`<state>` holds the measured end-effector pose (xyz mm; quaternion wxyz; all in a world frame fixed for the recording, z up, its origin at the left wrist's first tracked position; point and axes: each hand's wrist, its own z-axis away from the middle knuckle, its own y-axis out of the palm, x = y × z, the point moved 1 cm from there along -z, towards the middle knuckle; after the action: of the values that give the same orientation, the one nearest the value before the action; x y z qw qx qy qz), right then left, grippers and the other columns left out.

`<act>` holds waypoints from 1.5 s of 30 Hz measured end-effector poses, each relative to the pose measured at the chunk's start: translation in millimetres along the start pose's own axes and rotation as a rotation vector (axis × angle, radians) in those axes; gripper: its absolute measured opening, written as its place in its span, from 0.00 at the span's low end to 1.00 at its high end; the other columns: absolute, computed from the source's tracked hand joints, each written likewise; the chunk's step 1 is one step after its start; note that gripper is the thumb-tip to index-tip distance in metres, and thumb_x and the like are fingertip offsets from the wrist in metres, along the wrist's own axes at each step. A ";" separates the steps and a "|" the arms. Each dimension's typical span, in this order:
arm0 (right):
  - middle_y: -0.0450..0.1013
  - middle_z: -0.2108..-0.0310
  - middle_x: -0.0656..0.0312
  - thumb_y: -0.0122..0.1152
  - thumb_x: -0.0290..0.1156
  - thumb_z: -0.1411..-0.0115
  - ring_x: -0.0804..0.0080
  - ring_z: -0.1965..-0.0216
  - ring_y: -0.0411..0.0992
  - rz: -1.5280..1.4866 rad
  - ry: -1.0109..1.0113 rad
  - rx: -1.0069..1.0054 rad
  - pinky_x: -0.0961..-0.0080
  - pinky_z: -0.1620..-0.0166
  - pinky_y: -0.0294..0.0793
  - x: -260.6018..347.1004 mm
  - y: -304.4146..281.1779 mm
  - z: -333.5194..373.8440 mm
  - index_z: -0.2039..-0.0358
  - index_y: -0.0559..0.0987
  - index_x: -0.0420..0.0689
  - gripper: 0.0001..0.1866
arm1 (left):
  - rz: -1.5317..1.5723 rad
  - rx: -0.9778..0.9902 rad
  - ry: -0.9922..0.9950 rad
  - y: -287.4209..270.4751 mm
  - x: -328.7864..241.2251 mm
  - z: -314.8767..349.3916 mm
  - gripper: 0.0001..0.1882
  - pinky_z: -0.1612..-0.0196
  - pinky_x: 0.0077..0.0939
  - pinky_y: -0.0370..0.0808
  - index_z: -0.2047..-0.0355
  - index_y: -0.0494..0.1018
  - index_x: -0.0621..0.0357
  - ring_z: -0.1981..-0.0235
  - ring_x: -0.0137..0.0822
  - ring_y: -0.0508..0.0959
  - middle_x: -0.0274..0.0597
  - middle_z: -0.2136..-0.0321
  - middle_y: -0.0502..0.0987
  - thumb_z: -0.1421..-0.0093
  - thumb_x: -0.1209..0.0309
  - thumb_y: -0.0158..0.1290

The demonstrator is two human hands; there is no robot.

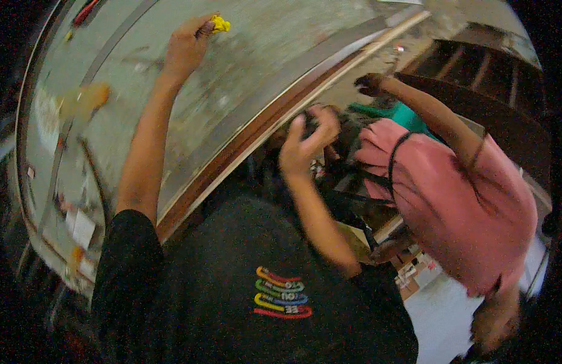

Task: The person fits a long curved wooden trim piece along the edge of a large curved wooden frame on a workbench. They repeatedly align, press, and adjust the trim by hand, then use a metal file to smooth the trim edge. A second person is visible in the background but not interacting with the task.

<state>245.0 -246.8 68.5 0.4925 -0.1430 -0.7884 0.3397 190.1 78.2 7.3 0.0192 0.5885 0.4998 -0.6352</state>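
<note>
My left hand (187, 47) is stretched out over a large pale greenish work surface (256, 79). Its fingers are closed on a small crumpled yellow piece (220, 23), whether cloth or paper I cannot tell. Held up past the surface's brown wooden edge (232, 151), my right hand (310, 139) is open, thumb and fingers apart and a little blurred. Nothing shows in its grasp. Dark, unclear things lie behind it.
At the right stands a co-worker in a pink shirt (457, 206), one arm (432, 109) reaching toward the surface. A green object (408, 116) and brown wooden shelving (475, 67) are beyond. On the surface's left lie an orange-yellow patch (93, 97) and a white piece (80, 227).
</note>
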 end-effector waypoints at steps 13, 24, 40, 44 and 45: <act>0.80 0.57 0.55 0.65 0.51 0.40 0.50 0.51 0.73 0.449 -0.418 0.255 0.49 0.43 0.66 -33.6 78.5 -186.4 0.56 0.84 0.49 0.20 | -0.265 -0.121 -0.630 -50.1 -107.5 202.1 0.25 0.42 0.53 0.72 0.43 0.75 0.56 0.44 0.60 0.75 0.59 0.46 0.77 0.34 0.55 0.55; 0.82 0.63 0.53 0.65 0.44 0.38 0.51 0.62 0.77 0.308 -0.371 0.421 0.55 0.54 0.73 -30.3 101.7 -178.5 0.63 0.86 0.44 0.15 | -0.531 -0.250 -0.702 -29.5 -89.2 234.1 0.21 0.62 0.46 0.76 0.68 0.78 0.58 0.62 0.52 0.80 0.49 0.68 0.78 0.45 0.51 0.60; 0.78 0.71 0.56 0.61 0.49 0.36 0.51 0.68 0.72 0.378 -0.808 0.602 0.55 0.64 0.66 -58.9 83.7 -188.2 0.70 0.84 0.44 0.20 | -0.474 -0.121 -0.772 -37.8 -89.3 233.8 0.17 0.67 0.38 0.73 0.68 0.78 0.54 0.66 0.42 0.77 0.41 0.70 0.77 0.47 0.52 0.58; 0.77 0.72 0.55 0.61 0.49 0.36 0.51 0.69 0.72 0.425 -0.804 0.619 0.55 0.65 0.66 -55.1 82.1 -187.3 0.70 0.84 0.42 0.21 | -0.473 -0.087 -0.793 -37.1 -90.0 234.4 0.17 0.67 0.37 0.73 0.68 0.78 0.52 0.67 0.41 0.77 0.39 0.70 0.76 0.47 0.53 0.59; 0.76 0.72 0.54 0.61 0.49 0.36 0.51 0.69 0.72 0.445 -0.821 0.610 0.55 0.65 0.66 -54.1 81.8 -186.9 0.70 0.84 0.42 0.21 | -0.477 -0.097 -0.792 -35.9 -89.7 235.3 0.17 0.67 0.37 0.73 0.68 0.78 0.52 0.67 0.41 0.76 0.39 0.70 0.76 0.47 0.53 0.59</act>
<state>425.0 -143.7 29.5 0.0803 -0.0128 -0.7324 0.6761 24.3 -109.1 52.9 0.0896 0.1675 0.6044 -0.7737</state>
